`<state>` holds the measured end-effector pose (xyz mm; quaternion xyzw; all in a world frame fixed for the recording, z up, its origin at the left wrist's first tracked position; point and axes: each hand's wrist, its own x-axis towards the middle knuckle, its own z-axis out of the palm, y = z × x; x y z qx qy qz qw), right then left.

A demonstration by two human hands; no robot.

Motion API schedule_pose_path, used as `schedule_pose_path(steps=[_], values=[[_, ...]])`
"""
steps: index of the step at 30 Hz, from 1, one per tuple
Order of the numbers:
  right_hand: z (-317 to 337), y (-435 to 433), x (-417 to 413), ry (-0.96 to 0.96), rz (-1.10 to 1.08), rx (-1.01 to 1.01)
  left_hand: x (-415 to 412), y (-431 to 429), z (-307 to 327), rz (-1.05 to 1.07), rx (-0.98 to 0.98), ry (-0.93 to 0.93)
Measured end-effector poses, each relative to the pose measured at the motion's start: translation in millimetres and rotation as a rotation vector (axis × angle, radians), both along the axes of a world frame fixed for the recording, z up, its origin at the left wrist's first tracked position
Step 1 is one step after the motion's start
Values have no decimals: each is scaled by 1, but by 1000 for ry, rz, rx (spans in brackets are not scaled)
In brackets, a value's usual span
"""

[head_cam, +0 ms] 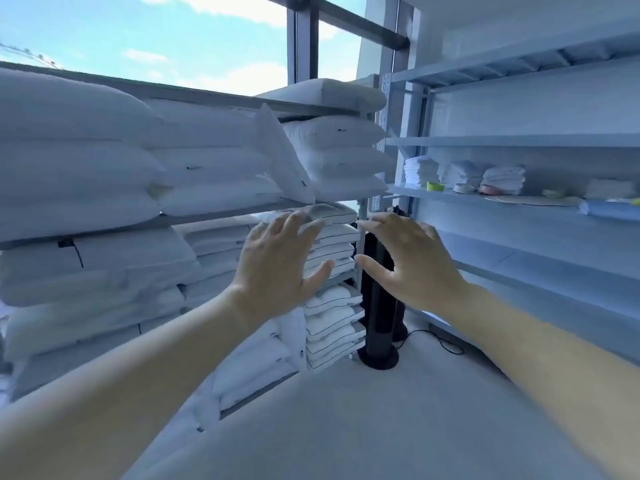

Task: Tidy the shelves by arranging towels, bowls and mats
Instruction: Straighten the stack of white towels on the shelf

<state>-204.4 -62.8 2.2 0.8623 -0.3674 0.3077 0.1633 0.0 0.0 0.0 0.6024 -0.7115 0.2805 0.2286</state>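
Both arms reach forward into the corner between two shelf racks. My left hand (280,261) is spread open in the air, in front of a stack of folded white mats or pillows with dark edging (334,244); I cannot tell if it touches them. My right hand (408,261) is also open, fingers straight, holding nothing, in front of a black tower fan (379,337). On the right rack's middle shelf (519,202) stand small stacks of folded white towels (420,171), (504,180), with tape rolls (435,186) and flat plates (533,201) beside them.
The left rack holds several large white pillows (76,150) on every level, some bulging past the shelf edge. The fan's cable (440,341) lies on the pale floor (381,427). A window (173,36) is behind. The right rack's upper and lower shelves look bare.
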Motion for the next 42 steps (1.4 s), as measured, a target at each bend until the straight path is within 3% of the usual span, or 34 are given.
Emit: schedule_pose_path(steps=[9, 27, 42], values=[[-34, -54, -102, -34, -117, 56, -93, -89, -33, -149, 115, 5], [-56, -157, -280, -107, -278, 190, -275, -240, -51, -321, 142, 11], [-72, -345, -305, -56, -353, 221, -303, -446, -66, -417, 126, 66]])
